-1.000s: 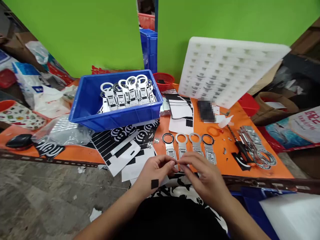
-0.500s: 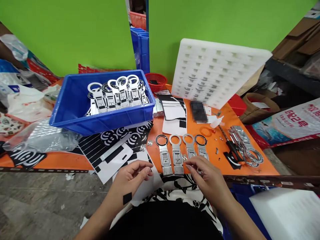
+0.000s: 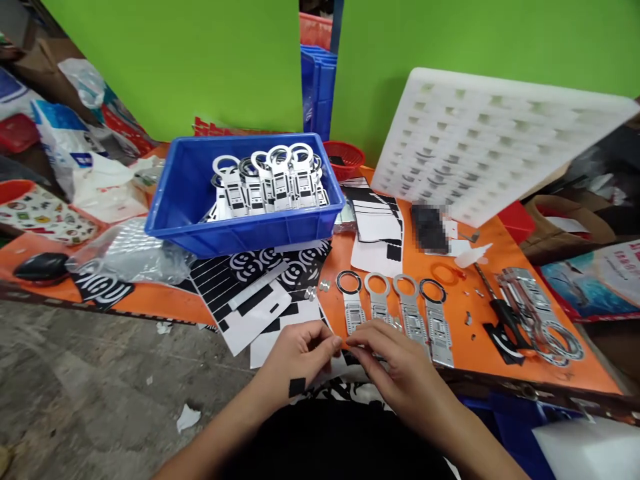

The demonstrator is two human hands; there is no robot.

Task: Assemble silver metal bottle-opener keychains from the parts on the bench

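My left hand (image 3: 303,353) is in front of the table edge, thumb and index fingertips pressed together. Its fingertips almost meet those of my right hand (image 3: 397,357), also pinched; whatever small thing they may hold cannot be made out. A black square patch (image 3: 297,387) sticks near my left wrist. Just beyond my right hand lies a row of several flat metal pieces (image 3: 440,330) with ring-shaped ends, partly covered by that hand. Two of the rings are black-faced. White-and-black sticker sheets (image 3: 263,317) lie beyond my left hand, with small shiny tabs (image 3: 325,285) beside them.
A blue bin (image 3: 250,230) holds many ringed pieces. Behind are a red basket (image 3: 345,160) and a leaning white foam tray (image 3: 480,140). At right lie a screwdriver (image 3: 505,317) and stacked metal pieces (image 3: 535,293). A plastic bag (image 3: 135,250) is at left.
My right hand has moved left, away from the right-hand metal pieces, to meet my left hand. Both hands' fingertips have closed together. The view has turned slightly left.
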